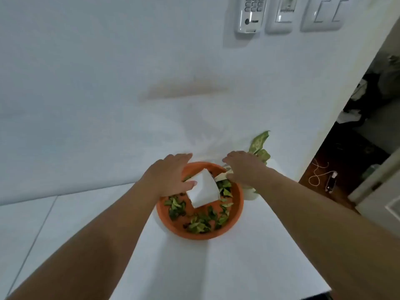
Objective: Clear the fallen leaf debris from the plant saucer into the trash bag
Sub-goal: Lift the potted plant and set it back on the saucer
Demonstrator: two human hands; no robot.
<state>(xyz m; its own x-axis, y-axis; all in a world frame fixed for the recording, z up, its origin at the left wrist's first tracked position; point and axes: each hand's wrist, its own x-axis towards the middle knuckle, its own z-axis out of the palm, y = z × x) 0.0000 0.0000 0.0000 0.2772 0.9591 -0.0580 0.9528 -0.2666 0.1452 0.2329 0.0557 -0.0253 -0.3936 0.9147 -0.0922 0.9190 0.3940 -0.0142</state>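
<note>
Orange plant saucer (pixel 166 215) sits on the white bench (pixel 238 267), lower centre of frame, close to the wall (pixel 108 83). Leaf debris (pixel 199 223) is scattered over the saucer floor: green bits mostly along the near and left side, some more on the right under my wrist.

A white plant pot (pixel 204 189) is in the saucer, tilted hard over with its top end toward the upper right. My left hand (pixel 171 176) is on it: thumb pressed on the pot's left face, fingers stretched flat over the far rim of the saucer, so a loose open-palmed hold, not a closed fist.

My right hand (pixel 242 167) is palm down over the saucer's upper right edge, fingers extended and slightly curled. It covers the pot's top end and the plant's stems; cannot tell if it actually grips anything. Variegated green leaves (pixel 259 146) of the plant stick out beyond that hand toward the right.

Another white object (pixel 251 194) stands just right of the saucer, mostly hidden by my right forearm.

Top right of frame: wall phone (pixel 251 14) and switch plates (pixel 324 14). Right edge: dark doorway (pixel 357 137).
</note>
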